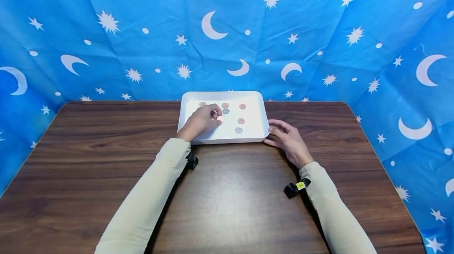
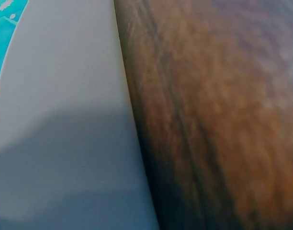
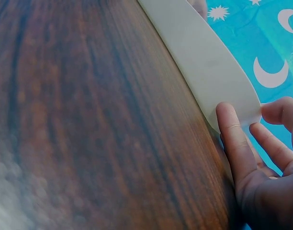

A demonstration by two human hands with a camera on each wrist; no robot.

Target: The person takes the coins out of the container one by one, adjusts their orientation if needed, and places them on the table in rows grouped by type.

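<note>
- Locating the pale coin [image 1: 221, 119]: it sits at the tips of the left hand [image 1: 201, 120], seemingly pinched between thumb and curled fingers, inside the white tray [image 1: 230, 141]. The left wrist view does not show this grip.
- Key relation: the copper coin [image 1: 241, 121] and silver coin [image 1: 239, 130] lie to the right of the left fingertips, the silver one also nearer the person. Both lie between the two hands; the left fingertips are nearer.
- Just beyond the left fingertips: a dark silver coin [image 1: 226, 111] touching or nearly touching another coin [image 1: 225, 105]; cannot tell which.
- Tray axis: the long side runs left to right, from below the left hand to the right hand [image 1: 290, 139], whose fingers and thumb grip the near right corner.
- Surface: brown wood-grain table [image 1: 227, 191], below both hands.
- Room: blue cloth [image 1: 227, 56] with white moons and stars, beyond the fingers and tray.
</note>
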